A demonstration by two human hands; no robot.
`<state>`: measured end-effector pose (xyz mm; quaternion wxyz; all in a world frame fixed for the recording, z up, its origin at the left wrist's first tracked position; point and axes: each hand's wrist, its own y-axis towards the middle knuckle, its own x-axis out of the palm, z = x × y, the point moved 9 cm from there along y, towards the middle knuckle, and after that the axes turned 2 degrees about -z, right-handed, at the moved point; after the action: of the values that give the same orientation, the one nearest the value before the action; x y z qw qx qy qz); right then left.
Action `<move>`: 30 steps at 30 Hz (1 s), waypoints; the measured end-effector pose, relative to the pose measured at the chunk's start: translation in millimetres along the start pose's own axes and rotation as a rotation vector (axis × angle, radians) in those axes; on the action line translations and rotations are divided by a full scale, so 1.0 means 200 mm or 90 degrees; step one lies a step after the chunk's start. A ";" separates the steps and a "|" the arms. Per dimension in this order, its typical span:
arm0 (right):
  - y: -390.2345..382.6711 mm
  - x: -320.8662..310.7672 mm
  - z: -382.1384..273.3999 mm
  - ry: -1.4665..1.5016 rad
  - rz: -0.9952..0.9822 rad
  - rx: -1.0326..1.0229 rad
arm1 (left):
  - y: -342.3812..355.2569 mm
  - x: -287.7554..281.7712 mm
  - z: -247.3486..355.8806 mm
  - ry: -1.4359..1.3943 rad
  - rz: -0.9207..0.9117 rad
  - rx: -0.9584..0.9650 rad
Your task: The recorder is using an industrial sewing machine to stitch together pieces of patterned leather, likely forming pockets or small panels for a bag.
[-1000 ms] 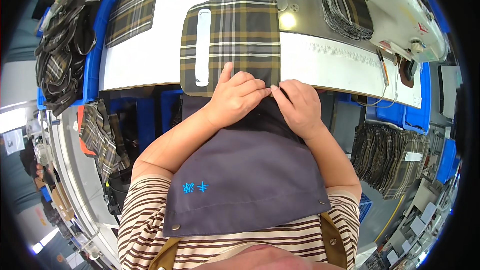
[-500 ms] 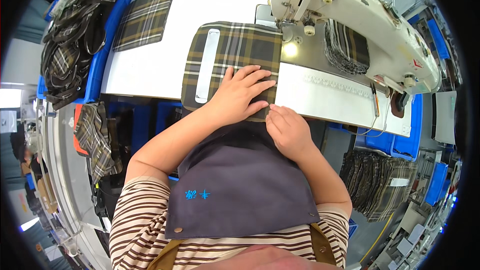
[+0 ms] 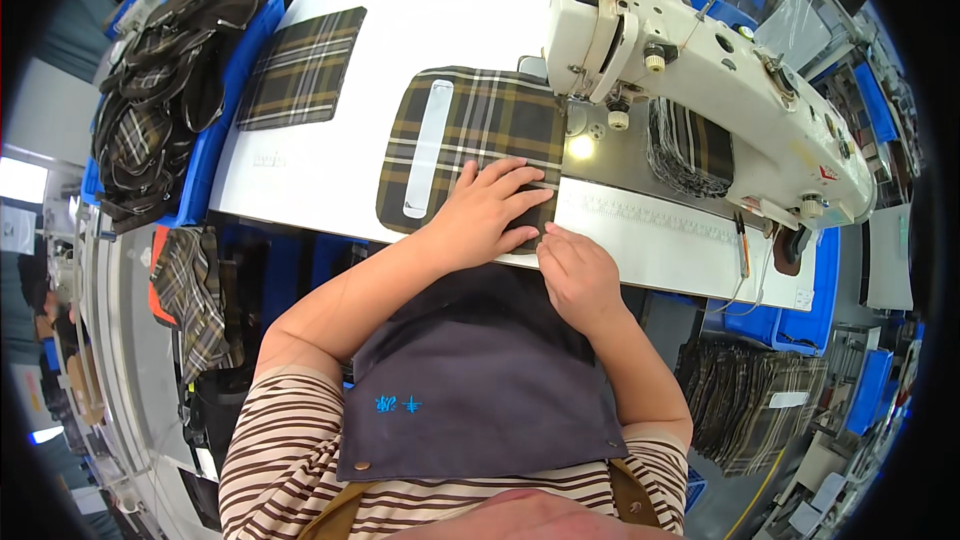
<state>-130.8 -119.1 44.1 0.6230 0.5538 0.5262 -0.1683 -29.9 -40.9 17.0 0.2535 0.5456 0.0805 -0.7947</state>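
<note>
A dark plaid fabric panel [image 3: 490, 120] with rounded corners lies on the white sewing table, a long narrow white strip [image 3: 430, 150] showing on its left half. Its far right edge reaches the needle area of the sewing machine [image 3: 600, 30]. My left hand [image 3: 492, 208] rests flat on the near right part of the panel, fingers spread. Just right of it, my right hand [image 3: 578, 275] has its fingers closed in a pinch at the panel's near right corner. The fingertips partly hide that corner.
Another plaid panel [image 3: 300, 68] lies at the left. Beside it, a blue bin [image 3: 232, 85] is heaped with dark plaid pieces. A stack of cut pieces [image 3: 690, 147] sits under the machine arm. An orange-handled tool [image 3: 742, 245] and a printed ruler [image 3: 650, 217] are at the right.
My view has tilted, so everything appears lower. Against the machine, the panel and both hands have slid slightly farther away from me. My grip looks the same.
</note>
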 end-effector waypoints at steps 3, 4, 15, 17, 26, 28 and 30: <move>0.02 0.01 0.04 0.009 -0.008 0.003 | 0.02 -0.01 -0.02 -0.004 0.004 0.003; 0.03 0.01 0.06 0.009 -0.007 0.004 | 0.03 -0.01 -0.03 -0.004 0.004 0.003; 0.13 0.06 0.20 -0.009 -0.022 0.015 | 0.18 -0.04 -0.13 0.015 0.020 0.006; 0.15 0.06 0.22 -0.011 -0.028 0.007 | 0.21 -0.04 -0.14 0.023 0.016 0.007; 0.22 0.10 0.32 -0.041 -0.052 -0.018 | 0.32 -0.04 -0.24 0.043 0.023 0.006; 0.23 0.10 0.33 -0.040 -0.047 -0.011 | 0.35 -0.05 -0.25 0.040 0.019 0.007; 0.24 0.09 0.36 -0.051 -0.030 0.024 | 0.38 -0.07 -0.28 0.009 0.028 0.006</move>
<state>-52.7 -158.8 41.6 0.6289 0.5455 0.5106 -0.2148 56.5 -78.6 18.7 0.2681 0.5539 0.0664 -0.7854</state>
